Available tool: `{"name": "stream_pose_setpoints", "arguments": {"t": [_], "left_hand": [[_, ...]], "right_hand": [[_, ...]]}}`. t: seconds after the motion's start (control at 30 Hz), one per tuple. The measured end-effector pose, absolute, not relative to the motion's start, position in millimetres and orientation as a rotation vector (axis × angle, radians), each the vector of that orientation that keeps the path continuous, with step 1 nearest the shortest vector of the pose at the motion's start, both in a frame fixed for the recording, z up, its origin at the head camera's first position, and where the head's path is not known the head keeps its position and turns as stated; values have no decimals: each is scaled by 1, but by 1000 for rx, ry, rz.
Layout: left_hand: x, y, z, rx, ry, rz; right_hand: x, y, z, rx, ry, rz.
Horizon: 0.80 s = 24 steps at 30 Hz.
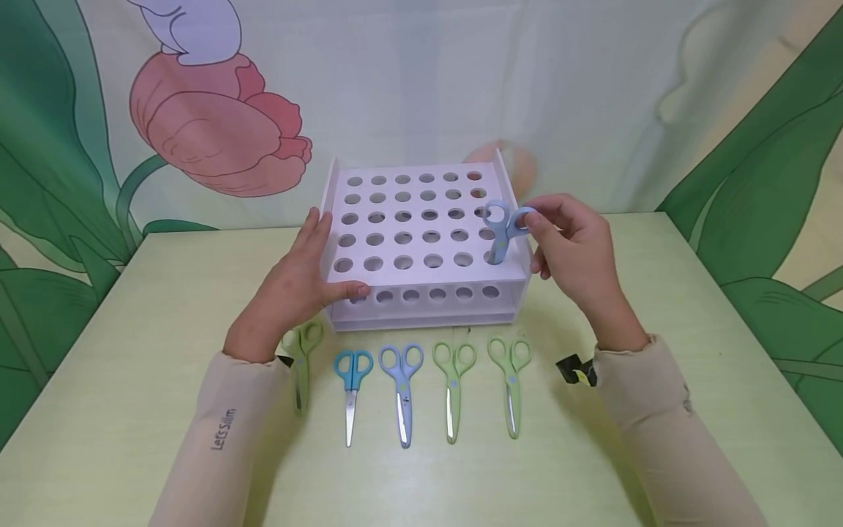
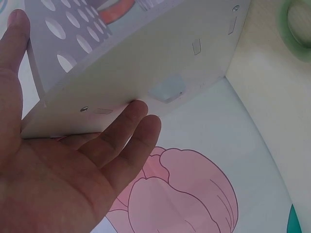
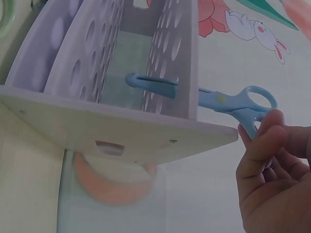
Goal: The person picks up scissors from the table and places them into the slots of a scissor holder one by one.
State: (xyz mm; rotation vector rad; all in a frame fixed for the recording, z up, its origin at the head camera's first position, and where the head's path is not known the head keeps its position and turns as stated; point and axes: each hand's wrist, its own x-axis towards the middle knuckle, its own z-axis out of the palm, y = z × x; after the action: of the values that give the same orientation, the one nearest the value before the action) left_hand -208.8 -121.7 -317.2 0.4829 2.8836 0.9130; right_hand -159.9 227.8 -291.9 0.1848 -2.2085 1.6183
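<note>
A white rack with rows of round holes stands on the table. My left hand rests on its left front corner, thumb along the front edge and fingers straight against the side panel. My right hand pinches one handle loop of blue scissors between thumb and fingers. The scissors stand nearly upright in a front hole at the right end. In the right wrist view, the blade passes through the top plate, its tip in the space between that plate and the tier below.
In front of the rack lie teal-handled scissors, blue scissors, and green scissors beside another green pair. More green scissors lie partly behind my left wrist. A printed curtain hangs behind the table.
</note>
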Motion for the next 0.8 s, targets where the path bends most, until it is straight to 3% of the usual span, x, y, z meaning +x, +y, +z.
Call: {"name": "stream_pose_setpoints", "arguments": {"t": [0.8], "left_hand": [[-209,-121,-316,448,2880,902]], "right_hand": [[-161,225,-297,128,-2551,1322]]}}
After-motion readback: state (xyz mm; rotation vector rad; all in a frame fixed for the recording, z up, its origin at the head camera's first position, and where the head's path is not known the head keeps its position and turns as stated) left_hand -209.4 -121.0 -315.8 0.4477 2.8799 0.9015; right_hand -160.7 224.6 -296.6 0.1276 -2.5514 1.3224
